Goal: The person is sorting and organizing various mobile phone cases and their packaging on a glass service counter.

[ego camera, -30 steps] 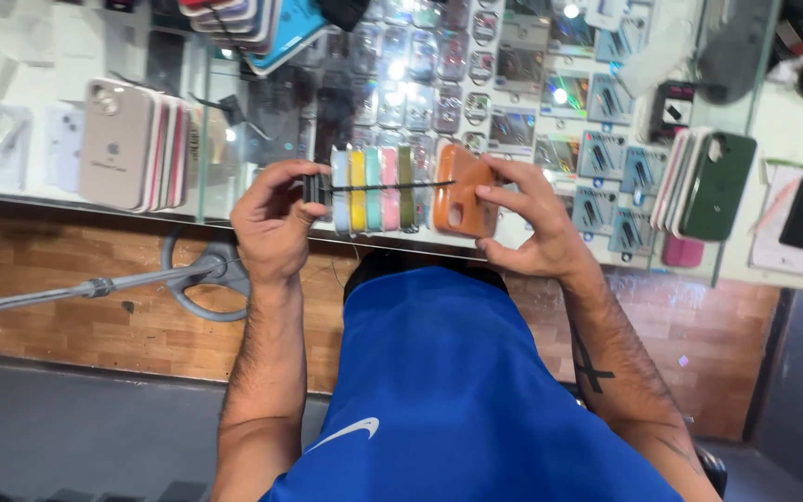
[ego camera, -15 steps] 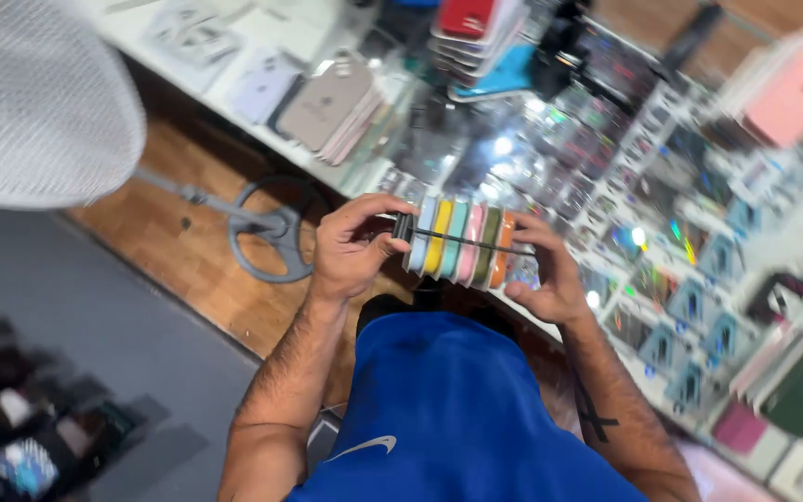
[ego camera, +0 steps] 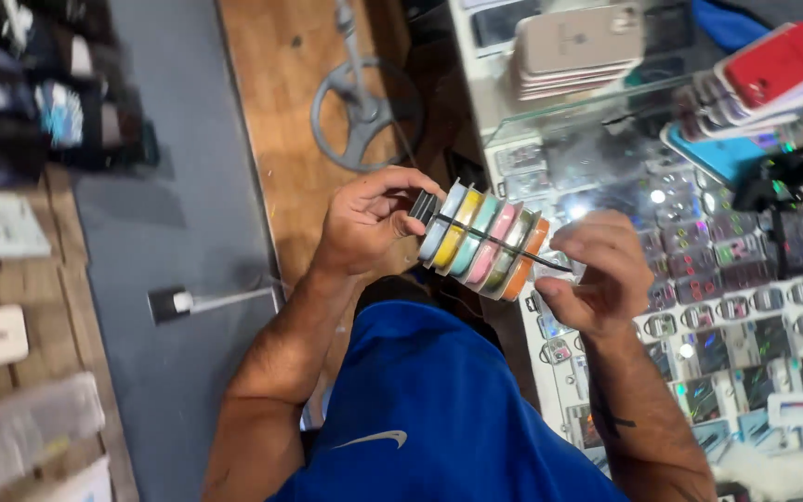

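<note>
Both my hands hold a bundle of several coloured phone cases (ego camera: pixel 480 242) stacked side by side: dark, pale blue, yellow, green, pink and orange. A thin black band (ego camera: pixel 504 244) runs across the stack. My left hand (ego camera: pixel 364 218) grips the dark end of the bundle. My right hand (ego camera: pixel 597 270) holds the orange end, its fingers on the band. The bundle is held in the air just in front of a glass counter (ego camera: pixel 606 102).
On the counter lie a stack of beige cases (ego camera: pixel 573 51), a pile with a red case (ego camera: pixel 773 60) on top and a blue case (ego camera: pixel 713 149). Small packets (ego camera: pixel 736 307) fill the display below. A fan base (ego camera: pixel 360 112) stands on the wooden floor; more cases (ego camera: pixel 11 139) lie at left.
My head has turned left, so the counter swung to the upper right and the floor came into view. The hands keep hold of the bundle; the right fingers now pinch the band.
</note>
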